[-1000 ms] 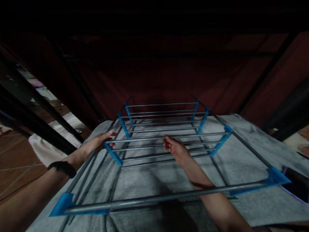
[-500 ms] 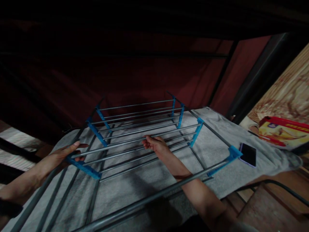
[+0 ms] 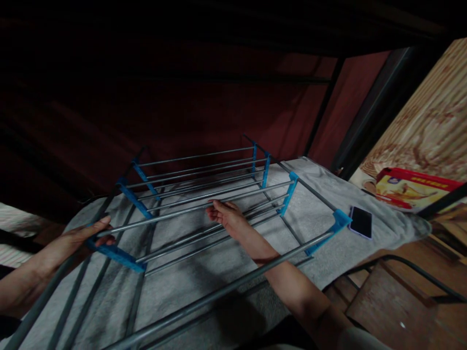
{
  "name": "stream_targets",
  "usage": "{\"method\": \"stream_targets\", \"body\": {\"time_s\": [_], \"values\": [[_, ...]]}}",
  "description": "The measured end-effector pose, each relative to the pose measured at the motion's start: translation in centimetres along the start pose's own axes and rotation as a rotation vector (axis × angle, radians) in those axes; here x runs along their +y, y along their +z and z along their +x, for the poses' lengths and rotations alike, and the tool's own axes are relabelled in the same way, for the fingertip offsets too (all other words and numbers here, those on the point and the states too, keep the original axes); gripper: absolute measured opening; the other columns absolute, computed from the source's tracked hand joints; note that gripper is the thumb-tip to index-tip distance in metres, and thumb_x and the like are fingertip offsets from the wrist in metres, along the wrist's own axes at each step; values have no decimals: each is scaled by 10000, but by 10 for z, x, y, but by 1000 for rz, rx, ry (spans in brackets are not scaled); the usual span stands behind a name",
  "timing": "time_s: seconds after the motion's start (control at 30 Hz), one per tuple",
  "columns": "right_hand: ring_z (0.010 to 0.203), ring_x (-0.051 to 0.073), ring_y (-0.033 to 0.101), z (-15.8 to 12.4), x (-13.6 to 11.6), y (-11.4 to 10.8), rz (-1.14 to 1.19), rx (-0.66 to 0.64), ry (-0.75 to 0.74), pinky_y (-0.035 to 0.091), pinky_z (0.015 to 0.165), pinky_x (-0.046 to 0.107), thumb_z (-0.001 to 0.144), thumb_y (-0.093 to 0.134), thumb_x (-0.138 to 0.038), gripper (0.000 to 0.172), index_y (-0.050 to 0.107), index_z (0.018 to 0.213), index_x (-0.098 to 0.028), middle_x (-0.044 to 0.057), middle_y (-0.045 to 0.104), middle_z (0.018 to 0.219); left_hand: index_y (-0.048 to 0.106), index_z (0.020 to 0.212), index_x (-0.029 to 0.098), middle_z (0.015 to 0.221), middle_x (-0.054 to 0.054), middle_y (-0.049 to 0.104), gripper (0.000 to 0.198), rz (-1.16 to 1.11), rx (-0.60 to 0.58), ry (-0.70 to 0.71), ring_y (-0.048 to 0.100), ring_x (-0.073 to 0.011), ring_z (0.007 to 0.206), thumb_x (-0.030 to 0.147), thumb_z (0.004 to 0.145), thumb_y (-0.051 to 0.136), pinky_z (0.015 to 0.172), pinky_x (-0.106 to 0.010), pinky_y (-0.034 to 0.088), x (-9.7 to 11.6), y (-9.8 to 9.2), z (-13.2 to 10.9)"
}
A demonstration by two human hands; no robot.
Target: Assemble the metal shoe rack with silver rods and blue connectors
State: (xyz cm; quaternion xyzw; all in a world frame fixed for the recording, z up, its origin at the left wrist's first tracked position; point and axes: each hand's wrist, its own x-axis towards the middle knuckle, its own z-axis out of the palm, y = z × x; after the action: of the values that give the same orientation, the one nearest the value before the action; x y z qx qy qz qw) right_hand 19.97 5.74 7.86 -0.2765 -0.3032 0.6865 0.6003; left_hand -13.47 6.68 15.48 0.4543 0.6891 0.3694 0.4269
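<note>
Tube rack: metal rods in blue end brackets (image 3: pixel 288 197); the rack (image 3: pixel 317 194) rests on grey cloth (image 3: pixel 182 284), in front of a dark red panel (image 3: pixel 219 112).
Long axis: along the side tubes, from the wearer toward the panel.
Near-tier upper rod (image 3: pixel 160 217): lies crosswise, its right end farther off.
Left hand (image 3: pixel 73 245): grasping the rack at that rod's left end, thumb on top; its hold hides how the rod sits in the bracket.
Right hand (image 3: pixel 229 218): grip pinched on the rod near mid-length.
Step in hand: seemingly, handling this rod with both hands.
Next move: judged to call for a steady left corner and a level rod.
Phone (image 3: pixel 361 222): just beside the near right corner.
</note>
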Motion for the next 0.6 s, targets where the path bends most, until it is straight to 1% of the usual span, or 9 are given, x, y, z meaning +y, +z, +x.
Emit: {"method": "stream_targets", "body": {"time_s": [0.07,0.13,0.23,0.33,0.37,0.4,0.47,0.53,0.6], "values": [[738,142,652,-6,1,-3,-15,-28,14,506,748,297,622,864,-453,403,716,883,-183,22,731,818,419,568,191,479,74,526,611,-24,-82,40,619,-129,600,669,579,800,572,-260,578,-6,-4,5],[759,142,654,-16,3,-12,-63,-71,39,506,753,295,657,849,-420,383,724,940,-195,27,739,872,432,572,193,473,75,509,591,-30,-78,56,625,-134,606,636,573,823,570,-255,583,-10,-8,9],[790,144,651,-40,5,-30,-146,-121,101,503,755,294,720,805,-413,381,731,1025,-199,46,743,933,480,605,196,511,65,527,480,-90,-105,23,616,-133,611,525,635,828,572,-244,585,-12,-10,12],[775,140,645,-62,0,-45,-223,-39,122,499,738,282,714,804,-404,338,749,972,-192,48,741,906,525,662,185,553,41,548,380,-215,-138,-40,602,-131,581,409,674,831,570,-244,578,-15,-11,11],[764,140,642,-66,-3,-47,-247,3,111,499,727,279,708,806,-402,326,752,956,-197,44,740,891,548,698,180,563,39,550,355,-271,-116,-34,586,-123,548,374,665,842,548,-239,566,-16,-11,10],[762,142,640,-69,-6,-49,-273,40,91,501,723,280,705,806,-401,317,754,947,-203,40,739,881,566,740,176,592,32,569,347,-311,-119,-23,574,-116,529,371,669,844,532,-235,553,-17,-11,9],[776,150,641,-70,-12,-47,-332,80,35,507,726,284,716,796,-405,304,753,946,-212,38,737,881,566,751,168,610,18,575,368,-333,-120,-26,546,-115,494,394,673,846,479,-234,512,-17,-9,6],[775,159,642,-69,-13,-41,-417,71,-41,516,727,295,755,764,-416,287,745,961,-217,38,735,877,568,745,166,611,14,566,378,-337,-120,-17,544,-123,496,427,688,835,482,-245,502,-17,-7,2],[755,165,641,-68,-11,-36,-546,41,-162,527,725,314,830,694,-424,254,729,985,-226,34,730,870,585,750,164,601,16,545,372,-379,-95,39,554,-135,518,457,715,811,516,-260,512,-17,-4,0]]}}
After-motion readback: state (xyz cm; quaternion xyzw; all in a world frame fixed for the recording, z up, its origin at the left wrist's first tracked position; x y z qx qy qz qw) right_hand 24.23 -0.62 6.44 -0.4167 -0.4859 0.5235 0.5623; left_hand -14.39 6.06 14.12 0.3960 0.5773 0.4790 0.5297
